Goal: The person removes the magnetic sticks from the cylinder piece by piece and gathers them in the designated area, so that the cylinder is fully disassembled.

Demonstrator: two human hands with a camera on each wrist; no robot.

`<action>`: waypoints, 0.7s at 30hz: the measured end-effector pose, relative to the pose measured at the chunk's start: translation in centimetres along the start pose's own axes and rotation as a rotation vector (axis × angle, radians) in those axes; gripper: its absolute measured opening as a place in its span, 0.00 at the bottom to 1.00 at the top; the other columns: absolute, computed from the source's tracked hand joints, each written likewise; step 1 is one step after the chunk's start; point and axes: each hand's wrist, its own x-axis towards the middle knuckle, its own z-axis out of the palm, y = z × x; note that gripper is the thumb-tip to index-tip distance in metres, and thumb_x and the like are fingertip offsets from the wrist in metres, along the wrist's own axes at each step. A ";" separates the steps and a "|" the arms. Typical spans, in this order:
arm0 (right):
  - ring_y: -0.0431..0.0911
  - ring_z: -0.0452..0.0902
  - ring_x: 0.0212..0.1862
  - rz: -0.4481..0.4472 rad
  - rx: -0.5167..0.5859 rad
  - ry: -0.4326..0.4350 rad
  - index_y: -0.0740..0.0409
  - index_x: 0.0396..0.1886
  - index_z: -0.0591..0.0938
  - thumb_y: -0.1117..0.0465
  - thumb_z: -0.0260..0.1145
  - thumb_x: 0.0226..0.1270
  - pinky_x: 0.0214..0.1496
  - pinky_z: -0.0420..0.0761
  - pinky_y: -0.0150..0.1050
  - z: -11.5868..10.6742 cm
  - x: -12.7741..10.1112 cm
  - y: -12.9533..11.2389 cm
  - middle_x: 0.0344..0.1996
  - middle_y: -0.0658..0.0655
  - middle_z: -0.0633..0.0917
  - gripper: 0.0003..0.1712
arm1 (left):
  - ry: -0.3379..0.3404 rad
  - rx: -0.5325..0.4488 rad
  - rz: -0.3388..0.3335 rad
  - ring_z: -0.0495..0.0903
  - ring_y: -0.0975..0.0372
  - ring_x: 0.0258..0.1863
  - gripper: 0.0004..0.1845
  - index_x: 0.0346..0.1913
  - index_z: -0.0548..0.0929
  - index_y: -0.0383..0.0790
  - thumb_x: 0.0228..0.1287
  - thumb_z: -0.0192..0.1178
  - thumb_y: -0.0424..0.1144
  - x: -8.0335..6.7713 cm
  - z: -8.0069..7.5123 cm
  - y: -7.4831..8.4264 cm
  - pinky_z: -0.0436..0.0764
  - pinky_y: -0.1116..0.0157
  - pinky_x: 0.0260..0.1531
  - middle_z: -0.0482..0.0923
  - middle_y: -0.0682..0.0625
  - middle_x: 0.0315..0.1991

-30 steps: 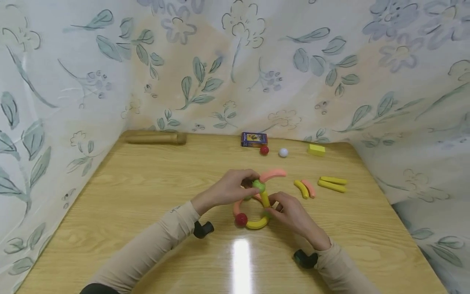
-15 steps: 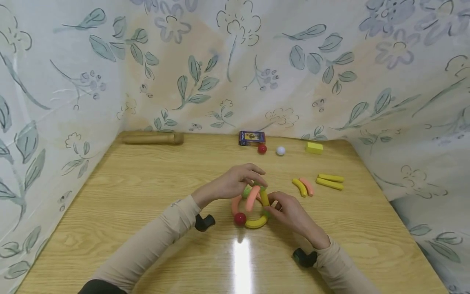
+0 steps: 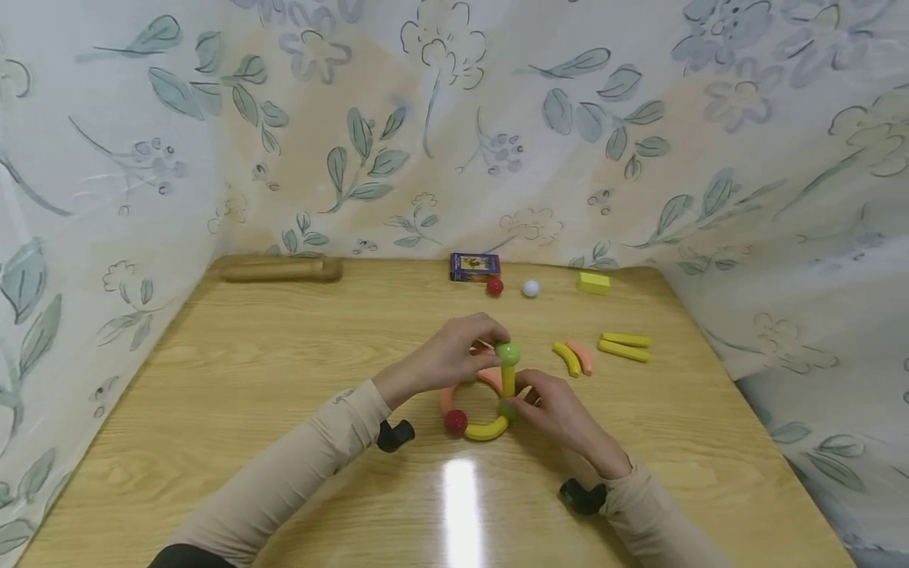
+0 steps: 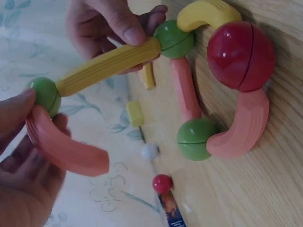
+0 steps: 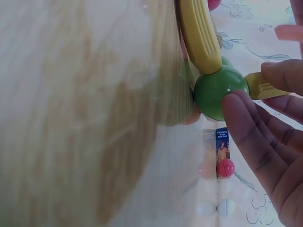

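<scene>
My left hand (image 3: 465,347) pinches a green ball (image 4: 45,96) atop an upright yellow rod (image 4: 111,66). A curved pink rod (image 4: 68,149) juts from that ball, its other end free; in the head view, the left hand mostly hides it. My right hand (image 3: 561,406) grips the yellow rod's lower end, one finger touching the lower green ball (image 5: 215,92). That ball belongs to a ring on the table: a curved yellow rod (image 3: 488,431), a red ball (image 4: 236,56), another curved pink rod (image 4: 248,123), another green ball (image 4: 196,138) and a straight pink rod (image 4: 185,90).
To the right lie a curved yellow piece (image 3: 566,359), a curved pink piece (image 3: 581,357) and two straight yellow rods (image 3: 625,347). Along the back are a small card box (image 3: 474,267), a red ball (image 3: 495,286), a white ball (image 3: 530,288), a yellow block (image 3: 593,282) and a brown tube (image 3: 280,270).
The curved pink rod on the top ball pointed right, then towards the near side; now it sits behind the left hand. The left fingers loosened and again grip the ball. The right hand keeps its hold.
</scene>
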 end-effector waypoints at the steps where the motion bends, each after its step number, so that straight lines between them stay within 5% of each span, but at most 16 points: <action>1: 0.34 0.80 0.30 0.009 0.009 -0.004 0.52 0.40 0.82 0.60 0.70 0.63 0.31 0.79 0.28 0.0 0.0 0.0 0.36 0.50 0.86 0.07 | 0.008 0.009 0.003 0.83 0.58 0.47 0.13 0.51 0.80 0.36 0.64 0.63 0.31 0.0 0.0 -0.1 0.82 0.71 0.47 0.81 0.45 0.48; 10: 0.35 0.82 0.31 0.075 0.036 -0.030 0.51 0.42 0.81 0.59 0.70 0.64 0.32 0.81 0.29 -0.3 -0.3 0.0 0.37 0.51 0.86 0.09 | 0.032 0.035 0.039 0.82 0.63 0.38 0.12 0.49 0.83 0.37 0.63 0.65 0.34 0.4 0.3 0.2 0.78 0.76 0.39 0.85 0.48 0.43; 14: 0.34 0.79 0.33 0.075 0.011 0.044 0.54 0.54 0.78 0.58 0.70 0.63 0.32 0.80 0.29 -1.3 -0.7 -0.7 0.43 0.56 0.85 0.20 | 0.021 0.031 0.050 0.82 0.63 0.38 0.12 0.49 0.83 0.37 0.63 0.65 0.34 0.6 0.5 0.4 0.78 0.77 0.38 0.85 0.47 0.43; 18: 0.40 0.78 0.36 -0.112 -0.010 0.260 0.55 0.66 0.72 0.65 0.72 0.58 0.31 0.78 0.32 -3.0 -0.6 -2.3 0.51 0.60 0.81 0.35 | 0.038 0.024 0.073 0.82 0.62 0.36 0.11 0.47 0.83 0.36 0.61 0.66 0.33 0.8 0.7 0.6 0.79 0.76 0.38 0.86 0.47 0.41; 21: 0.43 0.76 0.40 -0.268 -0.053 0.329 0.55 0.66 0.74 0.70 0.73 0.55 0.31 0.78 0.32 -3.5 -0.1 -2.9 0.54 0.59 0.80 0.37 | 0.054 0.017 0.077 0.83 0.62 0.36 0.11 0.46 0.82 0.35 0.61 0.67 0.33 0.8 0.9 0.5 0.80 0.74 0.39 0.85 0.47 0.41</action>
